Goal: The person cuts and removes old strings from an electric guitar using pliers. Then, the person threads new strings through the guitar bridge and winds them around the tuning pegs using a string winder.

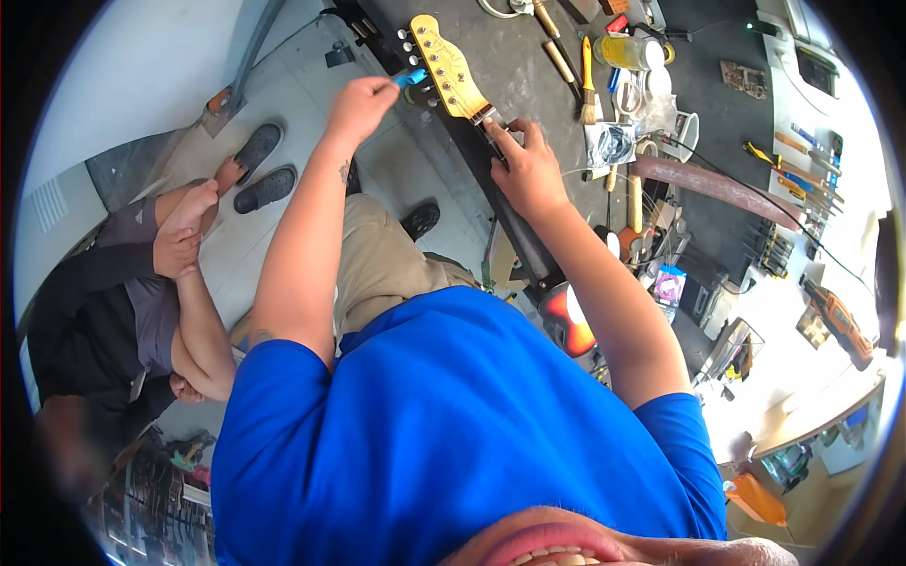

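Note:
A guitar headstock [442, 66] of pale yellow wood with metal tuning pegs lies at the bench edge, its dark neck running down to the right. My left hand [361, 113] is closed on a small blue tool [410, 78], whose end is at the tuning pegs on the headstock's left side. My right hand [530, 172] rests over the neck and strings just below the headstock, its fingers apart. The part of the neck under and beyond that hand is largely hidden.
The dark bench [713, 113] holds a brush [589, 85], a yellow-labelled jar [630, 53], a brown tube [717, 189] and cables. A seated person [123, 292] is at the left. A red-orange glowing round object [568, 319] is near my right forearm.

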